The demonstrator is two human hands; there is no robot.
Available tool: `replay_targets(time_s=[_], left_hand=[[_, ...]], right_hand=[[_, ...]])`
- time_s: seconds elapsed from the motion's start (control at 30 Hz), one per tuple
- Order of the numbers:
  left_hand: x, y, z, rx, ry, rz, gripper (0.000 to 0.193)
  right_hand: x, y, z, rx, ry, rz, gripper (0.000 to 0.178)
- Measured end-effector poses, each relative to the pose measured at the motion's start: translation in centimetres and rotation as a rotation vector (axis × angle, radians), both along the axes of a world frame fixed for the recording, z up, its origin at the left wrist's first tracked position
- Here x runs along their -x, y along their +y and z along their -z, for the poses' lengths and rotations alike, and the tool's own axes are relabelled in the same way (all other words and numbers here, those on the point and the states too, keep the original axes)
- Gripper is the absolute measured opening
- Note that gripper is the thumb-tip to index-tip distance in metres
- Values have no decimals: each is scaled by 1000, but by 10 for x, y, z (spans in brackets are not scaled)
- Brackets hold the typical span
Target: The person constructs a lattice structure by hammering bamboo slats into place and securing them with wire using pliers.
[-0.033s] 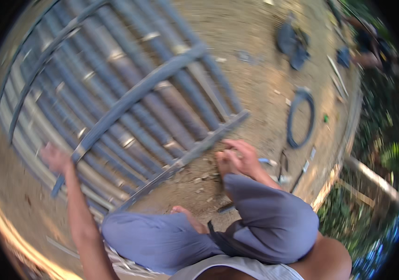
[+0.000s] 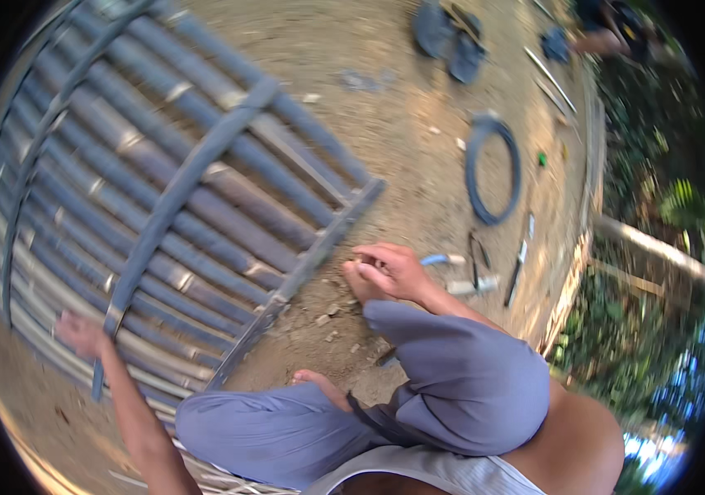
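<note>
Reaching over the slatted panel (image 2: 130,142), the left hand (image 2: 80,334) appears engaged at the crossbar (image 2: 172,198), its grip too blurred to tell; any lift there would call for a firm hold. Rightward, the right hand (image 2: 398,272) curls narrowly by a foot (image 2: 360,289), contents unclear.

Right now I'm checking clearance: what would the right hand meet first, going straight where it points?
From the right hand, probably the end rail of the slatted panel, to its left; depth is unclear, so it might pass above.
</note>
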State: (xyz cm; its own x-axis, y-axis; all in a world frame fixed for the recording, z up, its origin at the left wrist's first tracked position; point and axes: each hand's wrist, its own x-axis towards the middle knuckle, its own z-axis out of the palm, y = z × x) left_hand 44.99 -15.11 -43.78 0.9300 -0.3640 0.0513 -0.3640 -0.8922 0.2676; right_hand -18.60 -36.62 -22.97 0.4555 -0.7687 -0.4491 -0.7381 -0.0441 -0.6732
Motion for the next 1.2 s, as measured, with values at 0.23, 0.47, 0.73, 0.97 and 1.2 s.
replay_targets(time_s=[0.23,0.47,0.73,0.97,1.2], left_hand=[[12,-29,7,-54,-55,111,69],[138,-160,-28,177,-239,520,62],[432,-331,-137,621,-27,1411,26],[527,-452,-105,375,218,1350,24],[557,-486,-77,195,215,1327,18]], right_hand=[[167,110,3,190,236,257,21],[313,126,-15,403,544,537,28],[300,88,1,298,519,263,39],[319,108,-13,140,560,511,37],[345,131,-28,251,581,539,39]])
